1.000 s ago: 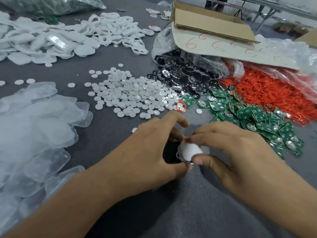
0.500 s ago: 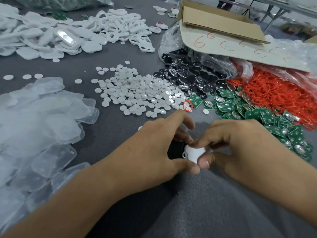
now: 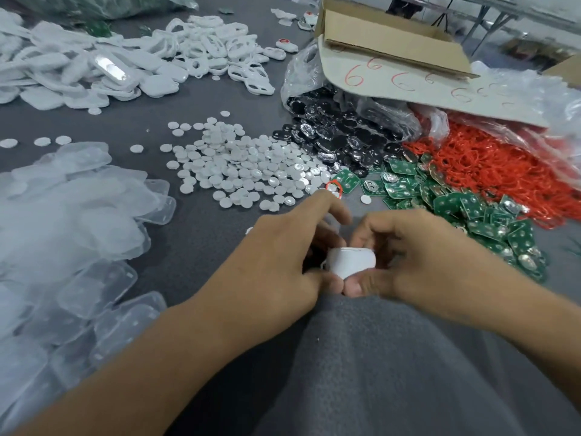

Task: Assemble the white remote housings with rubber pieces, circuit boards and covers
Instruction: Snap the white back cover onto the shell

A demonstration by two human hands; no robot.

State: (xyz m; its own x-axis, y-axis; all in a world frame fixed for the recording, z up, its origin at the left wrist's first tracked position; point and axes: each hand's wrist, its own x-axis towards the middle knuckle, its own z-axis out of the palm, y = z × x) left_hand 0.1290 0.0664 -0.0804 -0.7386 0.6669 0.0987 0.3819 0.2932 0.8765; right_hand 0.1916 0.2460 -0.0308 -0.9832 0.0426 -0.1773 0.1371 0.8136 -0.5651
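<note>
Both hands are closed round one white remote housing (image 3: 350, 261). My left hand (image 3: 276, 262) pinches its left end and my right hand (image 3: 418, 256) its right end, with fingers curled over the top and the two thumbs touching under its near side. I hold the housing over the grey worktop (image 3: 204, 234), about midway across and nearer the near edge than the far one. I cannot tell whether it touches the cloth.

Along the left edge lies a heap of clear plastic covers (image 3: 63, 215). Toward the far left corner there is a spread of white housings (image 3: 78, 70), some of them open frames. Beyond my left hand, a scatter of small white discs (image 3: 239, 165) fills the middle. One small red ring (image 3: 334, 186) lies just past my left forefinger. Right of the discs, black and silver pieces (image 3: 339, 133) spill from a clear bag. Green circuit boards (image 3: 456, 199) are piled beyond my right hand, and red loops (image 3: 503, 165) are heaped behind them toward the right edge. A cardboard box (image 3: 386, 36) with red sixes on its flap sits at the far right.
</note>
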